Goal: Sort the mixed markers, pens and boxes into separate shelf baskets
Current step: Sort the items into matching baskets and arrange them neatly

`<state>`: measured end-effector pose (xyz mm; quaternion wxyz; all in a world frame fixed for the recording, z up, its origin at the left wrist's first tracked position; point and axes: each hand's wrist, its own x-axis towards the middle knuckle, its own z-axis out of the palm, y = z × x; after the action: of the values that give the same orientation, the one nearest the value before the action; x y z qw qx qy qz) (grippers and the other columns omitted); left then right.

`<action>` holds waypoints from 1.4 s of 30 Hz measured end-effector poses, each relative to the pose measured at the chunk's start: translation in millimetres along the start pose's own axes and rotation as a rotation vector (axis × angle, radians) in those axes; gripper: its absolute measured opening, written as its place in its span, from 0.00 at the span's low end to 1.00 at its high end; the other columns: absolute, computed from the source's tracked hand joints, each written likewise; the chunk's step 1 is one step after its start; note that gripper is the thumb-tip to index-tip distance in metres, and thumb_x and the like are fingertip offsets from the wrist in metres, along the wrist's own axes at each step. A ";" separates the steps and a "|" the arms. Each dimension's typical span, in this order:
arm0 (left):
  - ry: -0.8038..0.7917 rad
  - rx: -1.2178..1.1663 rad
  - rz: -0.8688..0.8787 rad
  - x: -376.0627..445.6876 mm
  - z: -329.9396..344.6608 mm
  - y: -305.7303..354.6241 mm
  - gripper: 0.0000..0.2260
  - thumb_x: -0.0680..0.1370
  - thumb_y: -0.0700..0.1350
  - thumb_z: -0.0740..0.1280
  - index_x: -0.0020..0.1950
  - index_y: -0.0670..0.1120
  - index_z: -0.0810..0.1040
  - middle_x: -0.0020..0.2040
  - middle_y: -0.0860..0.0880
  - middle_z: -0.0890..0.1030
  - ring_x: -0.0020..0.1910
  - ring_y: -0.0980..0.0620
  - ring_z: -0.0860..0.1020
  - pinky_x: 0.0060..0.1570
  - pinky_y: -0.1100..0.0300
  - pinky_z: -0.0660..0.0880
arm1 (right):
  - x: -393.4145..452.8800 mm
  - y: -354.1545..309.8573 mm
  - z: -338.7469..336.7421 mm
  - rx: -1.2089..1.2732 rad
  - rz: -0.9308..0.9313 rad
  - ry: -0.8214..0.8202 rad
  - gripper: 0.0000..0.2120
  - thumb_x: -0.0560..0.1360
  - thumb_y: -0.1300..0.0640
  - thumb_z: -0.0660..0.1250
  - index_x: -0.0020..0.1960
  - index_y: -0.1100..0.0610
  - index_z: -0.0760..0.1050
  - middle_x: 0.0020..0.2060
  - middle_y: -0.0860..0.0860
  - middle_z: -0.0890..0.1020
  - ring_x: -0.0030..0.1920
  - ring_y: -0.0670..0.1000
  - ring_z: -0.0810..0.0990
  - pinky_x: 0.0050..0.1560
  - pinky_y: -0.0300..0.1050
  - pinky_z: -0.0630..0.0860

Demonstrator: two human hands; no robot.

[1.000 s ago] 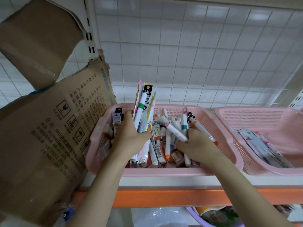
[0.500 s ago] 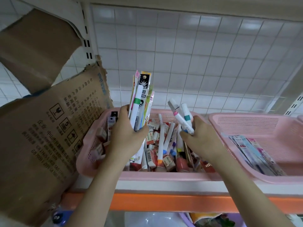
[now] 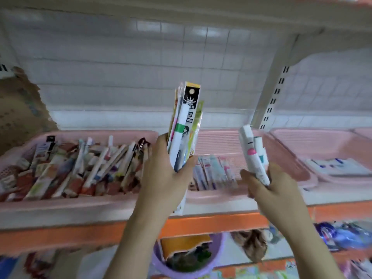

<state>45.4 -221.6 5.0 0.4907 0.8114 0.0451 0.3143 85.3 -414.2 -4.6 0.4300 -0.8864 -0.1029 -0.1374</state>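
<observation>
My left hand [image 3: 167, 176] grips an upright bundle of packaged pens and a white marker [image 3: 186, 121], held in front of the gap between two pink baskets. My right hand [image 3: 269, 188] holds two or three white markers [image 3: 254, 156] with pink and teal bands, upright, in front of the middle pink basket [image 3: 285, 158]. That basket holds a few flat pen packs [image 3: 213, 170]. The left pink basket [image 3: 60, 202] is piled with mixed markers, pens and small boxes [image 3: 80, 168]. The frame is motion-blurred.
A third pink basket [image 3: 330, 141] at the right holds flat white packs. A white shelf upright [image 3: 271, 91] stands behind the baskets. Torn cardboard [image 3: 20, 109] is at the far left. Below the orange shelf edge [image 3: 201, 224] sit a purple tub [image 3: 187, 256] and packaged goods.
Both hands lifted out of the left basket with their items and shifted right; my right hand now holds its markers in front of the middle basket. The view panned right.
</observation>
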 end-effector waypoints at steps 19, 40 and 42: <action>-0.079 0.079 -0.046 -52.0 228.8 92.3 0.14 0.71 0.46 0.71 0.53 0.54 0.70 0.40 0.60 0.75 0.37 0.76 0.72 0.33 0.81 0.67 | 17.3 190.4 -177.3 0.081 0.101 -0.030 0.10 0.74 0.52 0.66 0.40 0.57 0.69 0.28 0.54 0.76 0.26 0.50 0.72 0.25 0.38 0.68; -0.002 0.140 -0.232 -3.5 390.6 148.9 0.11 0.69 0.52 0.71 0.47 0.58 0.72 0.39 0.57 0.77 0.36 0.72 0.74 0.31 0.71 0.65 | 213.0 289.3 -287.5 0.218 0.039 -0.142 0.15 0.74 0.47 0.64 0.38 0.58 0.71 0.29 0.50 0.77 0.30 0.48 0.74 0.36 0.45 0.71; 0.041 0.154 -0.258 -4.5 392.3 151.8 0.12 0.70 0.51 0.72 0.49 0.57 0.72 0.40 0.59 0.77 0.35 0.73 0.74 0.29 0.74 0.66 | 235.6 290.3 -280.9 0.174 -0.002 -0.194 0.16 0.74 0.45 0.62 0.35 0.54 0.66 0.26 0.46 0.71 0.25 0.44 0.69 0.30 0.41 0.68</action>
<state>223.6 -602.6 2.3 0.4624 0.8274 0.1829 0.2610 350.6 -798.0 27.0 0.4931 -0.8548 -0.1565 -0.0419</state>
